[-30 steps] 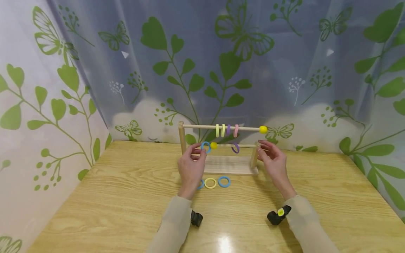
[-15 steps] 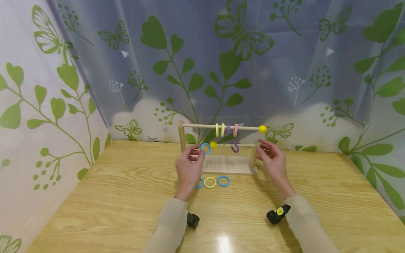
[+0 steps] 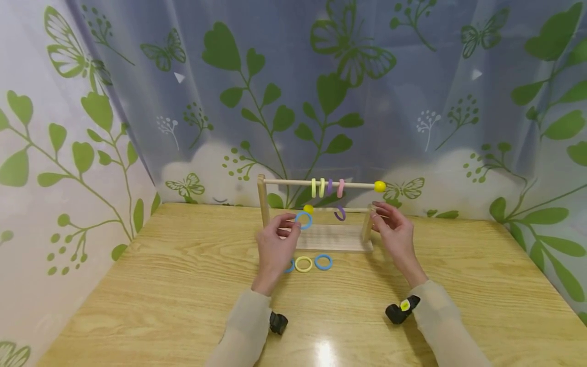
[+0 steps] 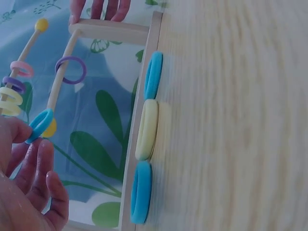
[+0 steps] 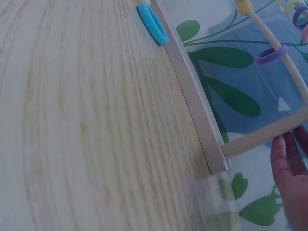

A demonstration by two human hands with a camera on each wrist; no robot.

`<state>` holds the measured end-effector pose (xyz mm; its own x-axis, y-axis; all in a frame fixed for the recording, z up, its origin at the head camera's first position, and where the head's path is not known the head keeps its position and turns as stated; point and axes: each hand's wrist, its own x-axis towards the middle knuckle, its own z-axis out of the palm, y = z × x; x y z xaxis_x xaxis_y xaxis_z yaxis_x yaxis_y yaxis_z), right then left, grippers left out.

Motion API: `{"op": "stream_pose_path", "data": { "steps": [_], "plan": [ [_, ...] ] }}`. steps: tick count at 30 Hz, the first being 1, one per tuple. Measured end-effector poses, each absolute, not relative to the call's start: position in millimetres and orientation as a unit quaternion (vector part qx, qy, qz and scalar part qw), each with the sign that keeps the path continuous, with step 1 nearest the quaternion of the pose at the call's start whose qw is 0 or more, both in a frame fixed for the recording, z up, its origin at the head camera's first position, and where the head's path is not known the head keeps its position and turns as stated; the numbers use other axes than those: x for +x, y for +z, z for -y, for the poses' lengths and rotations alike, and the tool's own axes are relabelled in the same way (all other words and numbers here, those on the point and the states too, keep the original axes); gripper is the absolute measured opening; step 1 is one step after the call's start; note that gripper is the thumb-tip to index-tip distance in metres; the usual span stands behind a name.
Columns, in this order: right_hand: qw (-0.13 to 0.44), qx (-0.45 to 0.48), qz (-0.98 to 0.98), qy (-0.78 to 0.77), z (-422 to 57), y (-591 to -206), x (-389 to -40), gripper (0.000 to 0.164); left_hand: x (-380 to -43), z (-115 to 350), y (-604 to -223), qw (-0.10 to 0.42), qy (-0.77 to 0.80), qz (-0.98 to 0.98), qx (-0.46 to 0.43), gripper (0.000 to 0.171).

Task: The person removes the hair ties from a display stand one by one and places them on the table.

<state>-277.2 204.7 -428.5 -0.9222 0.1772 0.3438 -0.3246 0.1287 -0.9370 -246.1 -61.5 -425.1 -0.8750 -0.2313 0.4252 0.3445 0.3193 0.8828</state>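
Observation:
My left hand pinches a blue ring between thumb and fingertips. The ring is right by the yellow ball at the tip of the lower rod, overlapping it in the left wrist view. That rod belongs to a wooden stand; a purple ring hangs on it. My right hand holds the stand's right upright near its top, with the fingers against its outer side. Higher up, the upper rod carries two pale yellow rings, a purple one and a pink ring.
On the table in front of the stand's base lie a blue ring, a pale yellow ring and another blue ring, partly behind my left hand in the head view. A patterned curtain hangs behind the table.
The blue ring in my left hand has shifted slightly right and down, from beside the yellow ball to just below it in the head view. My right hand stays on the upright.

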Motion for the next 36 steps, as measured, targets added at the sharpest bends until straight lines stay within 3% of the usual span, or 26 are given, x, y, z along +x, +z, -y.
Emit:
{"op": "stream_pose_path", "data": {
  "steps": [36],
  "plan": [
    [0.187, 0.056, 0.733, 0.652, -206.9, -430.0, -279.0, 0.034, -236.3, 33.8, -428.1, 0.124, -0.548, 0.817, -0.129, 0.018]
  ]
}}
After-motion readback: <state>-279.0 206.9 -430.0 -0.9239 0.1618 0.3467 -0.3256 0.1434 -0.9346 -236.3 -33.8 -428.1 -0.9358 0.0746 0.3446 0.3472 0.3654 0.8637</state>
